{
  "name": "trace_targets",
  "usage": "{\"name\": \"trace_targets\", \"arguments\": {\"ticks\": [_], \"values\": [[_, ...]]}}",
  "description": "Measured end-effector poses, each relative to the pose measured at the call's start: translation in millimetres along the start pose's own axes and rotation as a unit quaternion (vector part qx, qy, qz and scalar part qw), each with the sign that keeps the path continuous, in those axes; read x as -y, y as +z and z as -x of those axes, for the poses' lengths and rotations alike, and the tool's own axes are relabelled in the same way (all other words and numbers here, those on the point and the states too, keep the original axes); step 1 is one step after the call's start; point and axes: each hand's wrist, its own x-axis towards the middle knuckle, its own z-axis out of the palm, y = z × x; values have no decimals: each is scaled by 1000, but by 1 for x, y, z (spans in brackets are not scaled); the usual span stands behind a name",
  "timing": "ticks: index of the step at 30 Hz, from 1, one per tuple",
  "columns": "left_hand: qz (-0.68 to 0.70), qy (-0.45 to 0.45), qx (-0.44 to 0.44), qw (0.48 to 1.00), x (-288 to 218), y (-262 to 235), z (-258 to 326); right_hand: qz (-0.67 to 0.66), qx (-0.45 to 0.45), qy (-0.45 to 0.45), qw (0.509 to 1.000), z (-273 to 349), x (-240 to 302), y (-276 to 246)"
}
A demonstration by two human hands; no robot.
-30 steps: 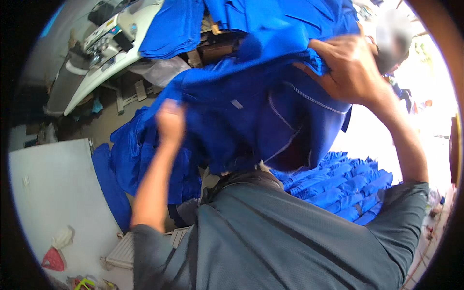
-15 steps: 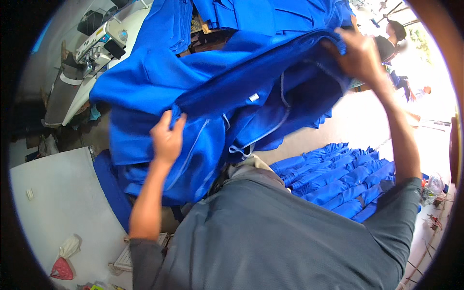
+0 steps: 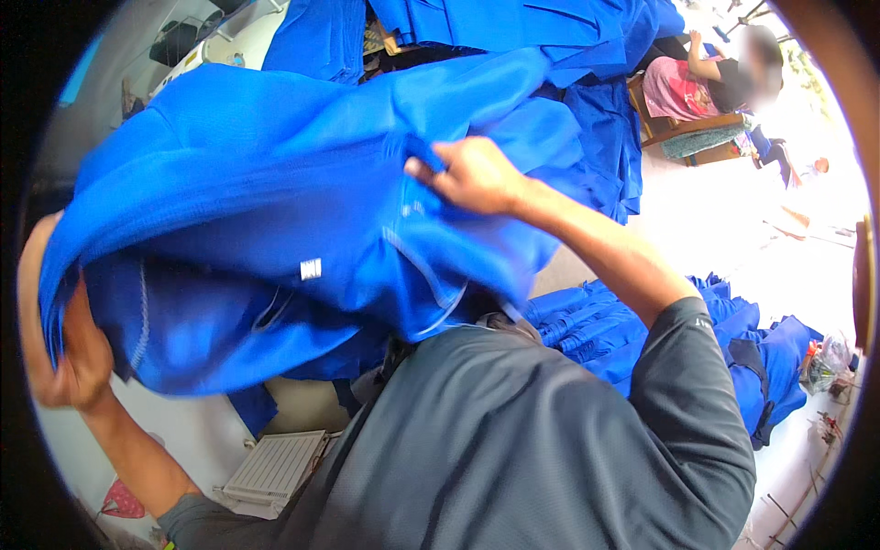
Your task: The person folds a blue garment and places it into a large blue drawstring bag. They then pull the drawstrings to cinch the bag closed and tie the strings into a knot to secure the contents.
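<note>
Left hand (image 3: 75,367): the far-left edge of a blue garment (image 3: 266,229) is being held, cloth running between thumb and fingers; fine detail is being lost to blur.
Sewing machine (image 3: 209,53): being mostly covered by the raised cloth.
Slatted pedal (image 3: 275,467): being seen low down, below the garment.
Garment: being held up in the air between both hands, in front of the body, its panels billowing.
Handling (judged): cloth is being rated soft, light and limp, not fragile; some slipping is being expected of its smooth face.
Hold (judged): the gathered band (image 3: 229,188) along the top is being preferred, near its two ends; by a loose panel, the piece would probably be sagging.
White tag (image 3: 311,269): being shown inside, below the band.
Right hand (image 3: 481,176): the band's other end is being pinched, the grip narrow on cloth.
Folded blue cloth (image 3: 541,32): being kept beyond the garment.
Blue bundles (image 3: 587,325): being laid out close together, right of the body.
Co-worker (image 3: 706,87): being seen seated, well apart.
Clear plastic bag (image 3: 830,362): being seen beside the bundles.
</note>
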Motion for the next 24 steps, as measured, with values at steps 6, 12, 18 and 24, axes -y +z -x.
{"name": "trace_targets", "arguments": {"ticks": [6, 12, 18, 24], "values": [[171, -279, -69, 942, -93, 236, 11, 302, -76, 31, 950, 34, -79, -192], [286, -336, -107, 891, -113, 342, 48, 377, -50, -315, 870, -6, 79, -220], [43, -155, -158, 974, 9, 115, -2, 102, 22, 68, 992, 17, -12, -58], [-12, 91, -32, 995, -58, 64, -31, 204, -39, -52, 977, 64, -55, -85]]}}
